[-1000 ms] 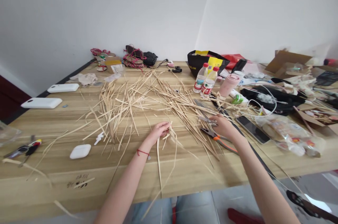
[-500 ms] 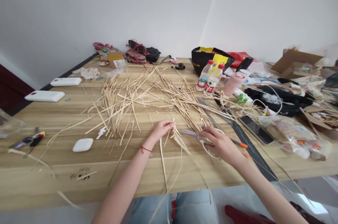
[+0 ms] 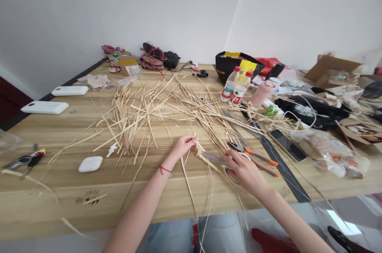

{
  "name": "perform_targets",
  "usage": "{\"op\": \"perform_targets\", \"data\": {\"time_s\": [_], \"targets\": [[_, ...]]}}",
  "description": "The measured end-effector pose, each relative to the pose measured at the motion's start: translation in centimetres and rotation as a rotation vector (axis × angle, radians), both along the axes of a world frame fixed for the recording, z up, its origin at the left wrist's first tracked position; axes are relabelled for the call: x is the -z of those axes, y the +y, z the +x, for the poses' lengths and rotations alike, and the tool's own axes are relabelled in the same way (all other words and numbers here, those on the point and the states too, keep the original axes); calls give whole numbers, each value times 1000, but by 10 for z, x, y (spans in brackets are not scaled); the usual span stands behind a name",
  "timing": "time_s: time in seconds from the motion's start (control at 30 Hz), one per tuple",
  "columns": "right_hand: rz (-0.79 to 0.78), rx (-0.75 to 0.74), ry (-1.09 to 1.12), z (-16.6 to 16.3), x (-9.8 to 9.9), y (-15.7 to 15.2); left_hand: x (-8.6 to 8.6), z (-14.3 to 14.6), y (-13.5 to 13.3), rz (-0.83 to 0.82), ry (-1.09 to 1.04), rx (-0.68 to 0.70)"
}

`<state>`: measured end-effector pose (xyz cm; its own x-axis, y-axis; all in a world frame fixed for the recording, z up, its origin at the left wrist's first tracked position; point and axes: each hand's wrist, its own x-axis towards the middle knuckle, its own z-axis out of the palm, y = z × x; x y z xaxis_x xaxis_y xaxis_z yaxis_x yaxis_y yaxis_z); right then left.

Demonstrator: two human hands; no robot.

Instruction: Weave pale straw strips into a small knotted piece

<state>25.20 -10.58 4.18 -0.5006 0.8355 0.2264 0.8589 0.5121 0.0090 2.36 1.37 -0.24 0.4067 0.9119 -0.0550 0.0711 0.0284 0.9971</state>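
Pinched in my left hand [image 3: 185, 146] is a small woven straw piece [image 3: 199, 149], from which several long loose strips [image 3: 185, 181] trail down over the table's front edge. My right hand [image 3: 240, 167] grips a pair of scissors [image 3: 212, 157] by the handles. Their blades point left, and the tips are at the woven piece; whether they touch a strip I cannot tell. Just behind my right hand lie pliers with orange and grey handles [image 3: 259, 155]. Beyond both hands a wide heap of pale straw strips [image 3: 149, 111] is spread over the wooden table [image 3: 134, 209].
Two red-capped bottles [image 3: 229, 86], a pink cup [image 3: 263, 93] and a black-yellow bag [image 3: 238, 66] stand at the back right. A phone [image 3: 287, 145] and a plastic bag of bread [image 3: 328, 153] lie right. A white earphone case [image 3: 90, 164] and small tools [image 3: 28, 160] lie left.
My right hand has moved left with the scissors, bringing the blades from beside the woven piece up to it. The pliers behind show more fully. My left hand keeps its hold.
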Motion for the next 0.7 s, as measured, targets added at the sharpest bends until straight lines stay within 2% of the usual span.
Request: {"op": "perform_targets", "data": {"time_s": [0.2, 0.7], "targets": [[14, 20, 41, -3, 1, -2, 1, 0, 1, 20, 12, 11], [62, 19, -20, -8, 6, 1, 6, 0, 3, 27, 0, 47]]}}
